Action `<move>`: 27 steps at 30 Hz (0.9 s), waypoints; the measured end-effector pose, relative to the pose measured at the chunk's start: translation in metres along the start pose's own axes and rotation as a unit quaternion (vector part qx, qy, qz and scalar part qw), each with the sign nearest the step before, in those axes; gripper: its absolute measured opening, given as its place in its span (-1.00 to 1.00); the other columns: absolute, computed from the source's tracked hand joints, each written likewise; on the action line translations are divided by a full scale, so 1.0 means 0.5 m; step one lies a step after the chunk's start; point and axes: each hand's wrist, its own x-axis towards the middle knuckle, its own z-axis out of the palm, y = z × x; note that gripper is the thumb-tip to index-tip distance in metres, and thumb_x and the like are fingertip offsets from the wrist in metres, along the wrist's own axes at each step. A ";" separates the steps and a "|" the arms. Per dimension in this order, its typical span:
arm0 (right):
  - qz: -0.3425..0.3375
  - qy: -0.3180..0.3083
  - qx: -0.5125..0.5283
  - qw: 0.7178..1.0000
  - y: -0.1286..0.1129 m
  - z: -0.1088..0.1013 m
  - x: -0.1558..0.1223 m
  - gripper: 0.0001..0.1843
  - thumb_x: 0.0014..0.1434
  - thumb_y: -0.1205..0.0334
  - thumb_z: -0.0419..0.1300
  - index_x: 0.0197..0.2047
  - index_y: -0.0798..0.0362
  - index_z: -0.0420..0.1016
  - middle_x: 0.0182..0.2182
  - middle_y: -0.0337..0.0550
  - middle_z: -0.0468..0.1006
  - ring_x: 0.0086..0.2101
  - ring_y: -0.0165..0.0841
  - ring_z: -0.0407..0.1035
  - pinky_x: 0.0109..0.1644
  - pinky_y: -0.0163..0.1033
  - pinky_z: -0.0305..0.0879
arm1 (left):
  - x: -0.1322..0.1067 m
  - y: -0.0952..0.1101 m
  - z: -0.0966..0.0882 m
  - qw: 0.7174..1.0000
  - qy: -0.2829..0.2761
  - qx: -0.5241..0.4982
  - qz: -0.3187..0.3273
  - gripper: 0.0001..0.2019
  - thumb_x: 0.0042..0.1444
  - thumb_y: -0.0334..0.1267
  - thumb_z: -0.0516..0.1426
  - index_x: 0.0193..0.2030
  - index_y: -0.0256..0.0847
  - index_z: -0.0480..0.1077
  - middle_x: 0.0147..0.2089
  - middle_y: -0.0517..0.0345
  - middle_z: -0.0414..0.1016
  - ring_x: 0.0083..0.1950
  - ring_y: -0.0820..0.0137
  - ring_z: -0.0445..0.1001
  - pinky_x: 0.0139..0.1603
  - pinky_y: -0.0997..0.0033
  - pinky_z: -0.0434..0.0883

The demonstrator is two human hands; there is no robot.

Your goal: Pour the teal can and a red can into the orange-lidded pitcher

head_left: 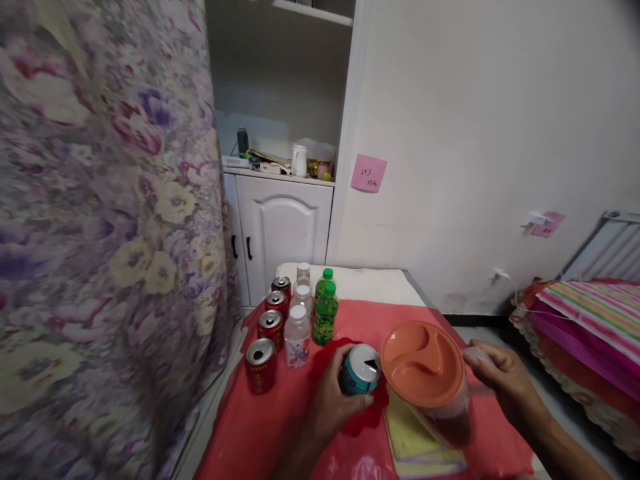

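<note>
Red tablecloth (260,433), left fingers (333,372) round teal can (359,375), right fingers (501,367) gripping lidded pitcher (429,381), long axis leaning left

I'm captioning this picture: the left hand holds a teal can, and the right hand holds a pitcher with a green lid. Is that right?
Not quite: the lid on the pitcher is orange, not green, as the head view shows. The rest stands: the left hand holds the teal can, and the right hand holds the pitcher.

The left hand (333,401) is bare, as is its forearm (299,448). The right hand (506,375) and forearm are uncovered too.
</note>
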 end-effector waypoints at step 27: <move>-0.010 0.020 0.009 1.000 -0.026 0.012 0.010 -0.46 0.01 -0.19 0.32 -0.65 0.03 0.25 -0.59 -0.34 0.04 -0.49 -0.43 -0.07 -0.41 -0.24 -0.12 | -0.003 0.003 -0.002 1.000 0.005 -0.007 -0.005 -0.25 -0.32 -0.40 0.37 0.12 -0.09 0.32 0.09 0.10 0.52 0.10 0.19 0.48 0.13 0.23 0.38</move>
